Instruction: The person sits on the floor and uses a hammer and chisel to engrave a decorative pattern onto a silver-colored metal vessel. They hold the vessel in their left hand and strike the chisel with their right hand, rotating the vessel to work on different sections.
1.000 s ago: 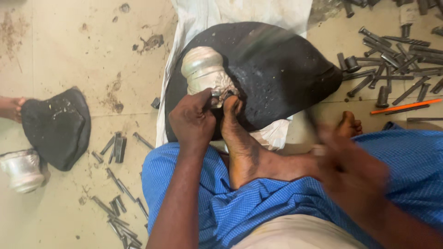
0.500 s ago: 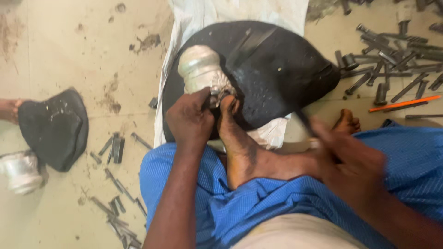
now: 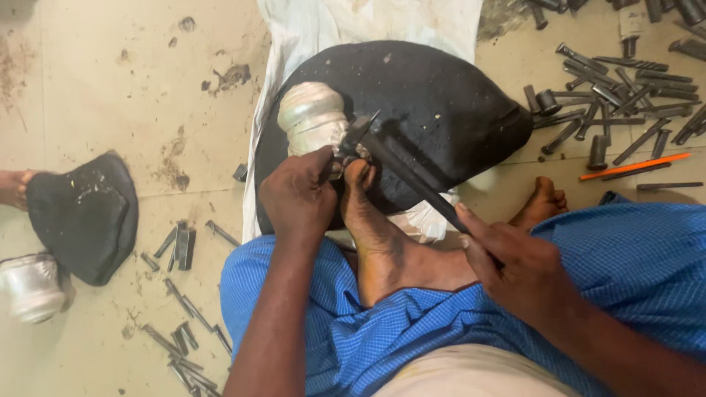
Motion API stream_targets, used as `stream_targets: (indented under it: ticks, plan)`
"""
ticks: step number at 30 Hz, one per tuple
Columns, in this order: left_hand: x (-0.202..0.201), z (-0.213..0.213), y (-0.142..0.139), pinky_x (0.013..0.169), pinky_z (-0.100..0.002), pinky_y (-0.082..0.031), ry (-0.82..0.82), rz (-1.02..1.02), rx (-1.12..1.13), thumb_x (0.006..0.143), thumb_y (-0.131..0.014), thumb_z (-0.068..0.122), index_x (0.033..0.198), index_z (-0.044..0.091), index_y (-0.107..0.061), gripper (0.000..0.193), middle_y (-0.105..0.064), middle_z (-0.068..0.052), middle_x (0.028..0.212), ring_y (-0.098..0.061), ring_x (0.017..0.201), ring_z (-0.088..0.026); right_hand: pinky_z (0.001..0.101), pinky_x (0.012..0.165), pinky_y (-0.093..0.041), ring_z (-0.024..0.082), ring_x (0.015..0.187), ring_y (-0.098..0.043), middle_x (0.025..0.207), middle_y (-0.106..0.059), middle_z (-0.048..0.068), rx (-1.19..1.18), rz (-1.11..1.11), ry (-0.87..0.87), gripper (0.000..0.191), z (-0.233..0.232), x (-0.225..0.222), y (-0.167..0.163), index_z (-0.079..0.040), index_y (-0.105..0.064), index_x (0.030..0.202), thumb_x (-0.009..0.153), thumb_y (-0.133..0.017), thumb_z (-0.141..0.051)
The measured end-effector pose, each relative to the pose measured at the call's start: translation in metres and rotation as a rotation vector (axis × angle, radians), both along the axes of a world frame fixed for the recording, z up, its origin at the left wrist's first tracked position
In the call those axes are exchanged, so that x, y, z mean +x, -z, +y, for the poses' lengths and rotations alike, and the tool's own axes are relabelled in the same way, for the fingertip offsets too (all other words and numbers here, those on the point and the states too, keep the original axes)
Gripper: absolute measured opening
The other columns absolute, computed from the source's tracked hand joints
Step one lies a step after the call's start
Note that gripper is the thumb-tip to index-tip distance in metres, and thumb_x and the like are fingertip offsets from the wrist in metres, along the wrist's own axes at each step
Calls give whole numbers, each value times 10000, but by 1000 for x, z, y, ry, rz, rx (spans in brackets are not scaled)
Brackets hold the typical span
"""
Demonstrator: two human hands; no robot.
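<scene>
A ribbed silver metal vessel (image 3: 312,117) lies on a black dome-shaped pad (image 3: 434,103). My left hand (image 3: 298,195) grips a small punch against the vessel's lower edge, and the toes of my foot (image 3: 375,220) press beside it. My right hand (image 3: 515,265) is closed round the dark handle of a hammer (image 3: 401,165), whose head rests at the punch beside the vessel. A blue checked cloth (image 3: 412,331) covers my legs.
A white sack (image 3: 309,29) lies under the pad. Several dark metal punches (image 3: 610,81) are scattered at upper right, with an orange pencil (image 3: 632,167). More punches (image 3: 180,323) lie at lower left. A second black pad (image 3: 84,217) and silver vessel (image 3: 29,287) sit at left, beside another person's foot (image 3: 11,187).
My right hand was a blur at lower right and has swung the hammer down onto the punch. My left hand and foot stayed at the vessel.
</scene>
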State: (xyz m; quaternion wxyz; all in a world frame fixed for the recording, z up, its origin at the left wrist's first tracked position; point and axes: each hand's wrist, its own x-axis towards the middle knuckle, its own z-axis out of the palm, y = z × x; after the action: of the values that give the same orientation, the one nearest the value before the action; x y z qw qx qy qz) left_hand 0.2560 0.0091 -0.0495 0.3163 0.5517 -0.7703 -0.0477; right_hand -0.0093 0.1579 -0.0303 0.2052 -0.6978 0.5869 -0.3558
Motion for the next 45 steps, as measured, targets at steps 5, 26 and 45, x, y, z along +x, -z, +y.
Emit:
stream_targets:
  ticks: [5,26,45]
  plan:
    - [0,1,-2,700,-417,-566,21,-33,0,745,-718,39,1031,150,-783,314,-737,-107,851,-714,791,-309,256,541,-523,117,696,-651,891,-696,104,-161,-66,140,435,1,4,1,-52,-596,1414,989,-675,-6]
    - [-4,0,-6,696,-419,-554,109,-29,-34,731,-727,41,1012,127,-763,296,-716,-98,832,-689,769,-304,275,572,-542,124,671,-668,852,-692,92,-44,-39,87,433,5,5,18,-66,-652,1345,916,-699,-21]
    - [103,-44,-11,1018,-356,-633,-49,829,271,1145,-516,226,1265,44,-502,219,-686,-100,1187,-692,1206,-214,418,862,-573,330,1070,-672,1193,-691,208,320,412,209,573,0,-47,48,-123,-587,1436,884,-694,-231]
